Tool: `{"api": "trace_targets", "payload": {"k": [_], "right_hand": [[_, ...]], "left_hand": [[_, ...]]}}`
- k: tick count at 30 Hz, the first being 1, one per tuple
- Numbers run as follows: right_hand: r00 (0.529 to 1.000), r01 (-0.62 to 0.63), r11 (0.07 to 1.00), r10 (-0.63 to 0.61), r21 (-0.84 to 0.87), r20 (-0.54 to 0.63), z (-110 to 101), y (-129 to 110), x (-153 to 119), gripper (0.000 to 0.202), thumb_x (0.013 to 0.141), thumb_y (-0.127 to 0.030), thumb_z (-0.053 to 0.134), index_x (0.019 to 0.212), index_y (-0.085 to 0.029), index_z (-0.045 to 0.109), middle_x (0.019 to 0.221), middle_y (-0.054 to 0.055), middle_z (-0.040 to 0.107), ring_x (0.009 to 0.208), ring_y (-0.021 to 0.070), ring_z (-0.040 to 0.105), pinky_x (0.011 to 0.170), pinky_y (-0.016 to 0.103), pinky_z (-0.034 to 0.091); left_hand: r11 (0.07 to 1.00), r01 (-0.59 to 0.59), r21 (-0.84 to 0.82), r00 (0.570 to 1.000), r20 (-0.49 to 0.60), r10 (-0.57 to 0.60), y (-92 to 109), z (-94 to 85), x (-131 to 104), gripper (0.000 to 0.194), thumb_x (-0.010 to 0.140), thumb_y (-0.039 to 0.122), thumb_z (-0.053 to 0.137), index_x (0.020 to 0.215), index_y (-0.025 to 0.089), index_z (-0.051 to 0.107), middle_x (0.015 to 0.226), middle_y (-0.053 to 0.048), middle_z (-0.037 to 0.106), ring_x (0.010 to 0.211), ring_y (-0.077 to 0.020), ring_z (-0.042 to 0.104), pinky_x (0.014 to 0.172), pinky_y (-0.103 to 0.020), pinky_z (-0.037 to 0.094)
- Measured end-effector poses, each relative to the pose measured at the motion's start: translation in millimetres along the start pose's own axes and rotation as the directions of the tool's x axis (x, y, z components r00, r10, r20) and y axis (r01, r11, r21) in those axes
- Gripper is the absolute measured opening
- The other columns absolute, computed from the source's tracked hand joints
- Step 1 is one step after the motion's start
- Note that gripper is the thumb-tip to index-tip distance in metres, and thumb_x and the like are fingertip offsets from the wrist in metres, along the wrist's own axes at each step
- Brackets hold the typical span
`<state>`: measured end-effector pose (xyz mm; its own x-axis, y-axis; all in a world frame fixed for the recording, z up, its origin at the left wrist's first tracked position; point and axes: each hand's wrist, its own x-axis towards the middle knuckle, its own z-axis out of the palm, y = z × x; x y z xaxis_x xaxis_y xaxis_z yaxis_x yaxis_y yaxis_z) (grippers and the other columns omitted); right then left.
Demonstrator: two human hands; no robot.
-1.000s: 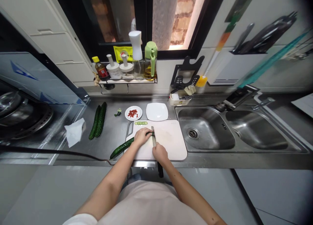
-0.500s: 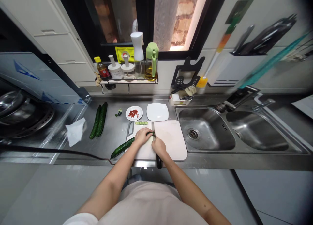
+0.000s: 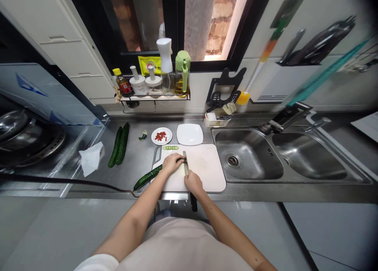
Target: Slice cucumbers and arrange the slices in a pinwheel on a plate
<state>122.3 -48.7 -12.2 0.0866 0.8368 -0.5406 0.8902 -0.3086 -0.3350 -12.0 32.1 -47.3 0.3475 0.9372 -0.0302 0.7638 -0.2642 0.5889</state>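
following the steel counter from my remote post, i see its front edge run straight across below the work. the double sink lies to the right, its left rim just beside the cutting board. that board almost reaches the counter's front edge; right of the blade i have a broad stretch of white surface for moving, while its left side is tighter.

the long cucumber slants over the board's left edge, rear end out on the steel, front end on the board under my left hand. two other cucumbers lie side by side, well left. the knife points to the board's far edge, its black handle jutting past the near one.

my left hand bends its fingers over the long cucumber, just beside the blade; whether they touch it i cannot tell. my right hand is wrapped around the knife.

a square plate sits just beyond the far edge, a round plate left of it, a narrow gap between. overlapping cucumber slices line the board's far edge. green trimmings lie left of the round plate, which holds small red pieces.
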Motion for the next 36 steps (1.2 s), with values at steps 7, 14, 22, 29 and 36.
{"api": "trace_targets", "payload": {"k": [7,14,22,29,36], "right_hand": [[1.0,0.005,1.0,-0.005,-0.026,0.013,7.5,7.7,-11.3,0.031,0.09,-0.022,0.034,0.109,-0.015,0.057,0.107,0.015,0.067,0.101,0.025,0.063,0.075,0.031,0.043],[1.0,-0.003,1.0,0.003,-0.004,0.019,12.9,12.9,-16.5,0.031,0.09,-0.022,0.033,0.11,-0.014,0.057,0.108,0.015,0.067,0.101,0.0251,0.063,0.075,0.03,0.042],[1.0,-0.001,0.997,0.003,0.074,-0.026,6.6,8.1,1.8,0.029,0.089,-0.023,0.037,0.109,-0.016,0.058,0.107,0.014,0.067,0.1,0.0238,0.063,0.075,0.029,0.042],[0.998,0.003,0.996,0.002,0.085,-0.065,-0.2,-1.1,17.6,0.033,0.089,-0.024,0.037,0.113,-0.015,0.059,0.109,0.015,0.067,0.101,0.0249,0.062,0.077,0.03,0.043],[0.998,-0.003,0.996,0.009,0.09,-0.063,-2.1,-1.9,18.5,0.034,0.088,-0.023,0.037,0.114,-0.015,0.059,0.11,0.015,0.067,0.102,0.0247,0.062,0.076,0.03,0.044]], "left_hand": [[1.0,-0.001,-0.004,1.0,-0.02,0.001,0.0,1.0,-0.6,0.022,0.086,0.034,0.056,0.103,0.03,0.07,0.109,0.001,0.068,0.104,-0.0179,0.059,0.089,-0.029,0.047],[1.0,0.012,0.001,1.0,-0.014,-0.012,0.9,0.2,-1.3,0.023,0.086,0.035,0.055,0.104,0.03,0.069,0.109,0.001,0.068,0.103,-0.0174,0.06,0.088,-0.028,0.046],[1.0,0.001,-0.014,1.0,-0.011,-0.001,1.0,0.3,-0.7,0.023,0.086,0.033,0.056,0.103,0.029,0.07,0.108,0.0,0.068,0.104,-0.0176,0.059,0.09,-0.028,0.045],[1.0,0.003,-0.018,1.0,-0.016,-0.004,0.9,0.2,-1.0,0.023,0.085,0.032,0.055,0.102,0.029,0.07,0.108,0.0,0.068,0.104,-0.0181,0.059,0.089,-0.029,0.045],[1.0,0.013,-0.018,1.0,-0.012,-0.014,0.5,0.8,-0.9,0.023,0.085,0.033,0.056,0.102,0.029,0.07,0.108,0.0,0.068,0.104,-0.0182,0.058,0.089,-0.029,0.045]]}}
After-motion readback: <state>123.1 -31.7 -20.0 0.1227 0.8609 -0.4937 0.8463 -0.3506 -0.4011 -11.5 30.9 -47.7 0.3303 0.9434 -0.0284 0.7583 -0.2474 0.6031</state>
